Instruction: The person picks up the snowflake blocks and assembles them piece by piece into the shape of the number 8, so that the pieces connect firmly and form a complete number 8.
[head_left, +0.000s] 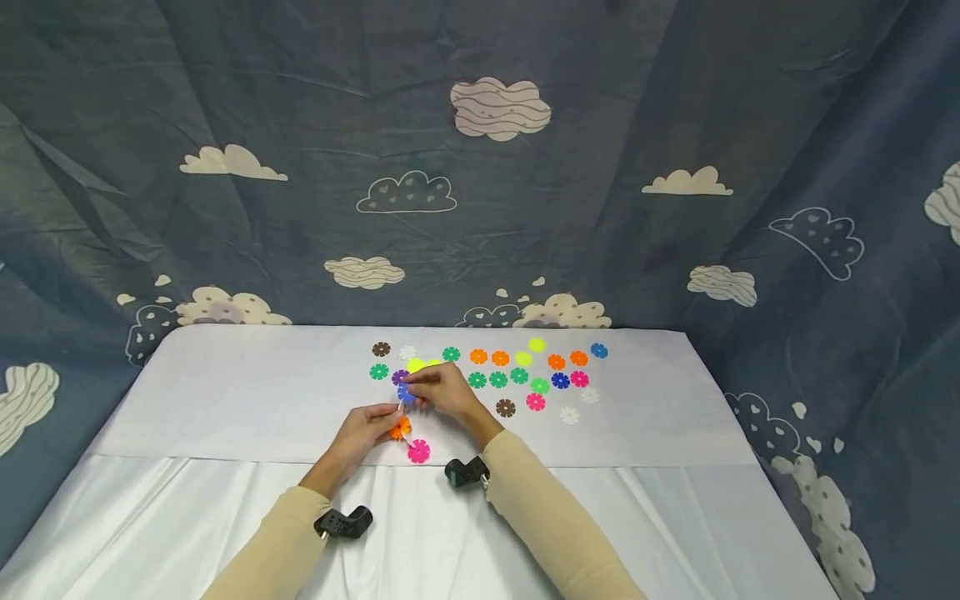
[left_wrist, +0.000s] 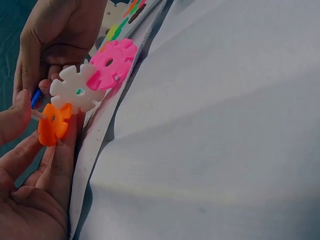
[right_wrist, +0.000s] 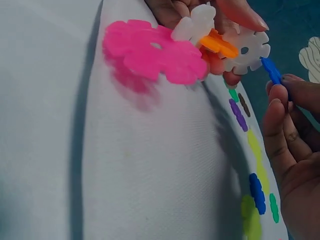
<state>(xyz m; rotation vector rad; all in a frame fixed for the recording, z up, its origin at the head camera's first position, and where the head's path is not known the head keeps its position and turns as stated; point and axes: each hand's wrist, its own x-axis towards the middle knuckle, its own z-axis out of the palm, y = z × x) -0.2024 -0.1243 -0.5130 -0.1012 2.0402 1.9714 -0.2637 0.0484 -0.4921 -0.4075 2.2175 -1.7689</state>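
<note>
My left hand [head_left: 363,430] holds a small chain of notched, flower-shaped plastic discs above the white table. In the right wrist view the chain runs from a pink disc [right_wrist: 145,50] through a white disc [right_wrist: 200,22] and an orange disc [right_wrist: 220,44] to a second white disc [right_wrist: 250,52]. The left thumb and fingers grip it around the orange and second white discs. Between thumb and fingertips, my right hand [head_left: 448,393] pinches a blue disc [right_wrist: 272,71], its edge right at the notched rim of the second white disc.
Loose discs lie flat beyond and to the right of the hands, among them a brown disc [head_left: 506,407], a purple disc [head_left: 401,377], an orange disc [head_left: 478,356] and a white disc [head_left: 569,415]. A dark cloud-print curtain [head_left: 315,125] hangs behind the white table [head_left: 247,392].
</note>
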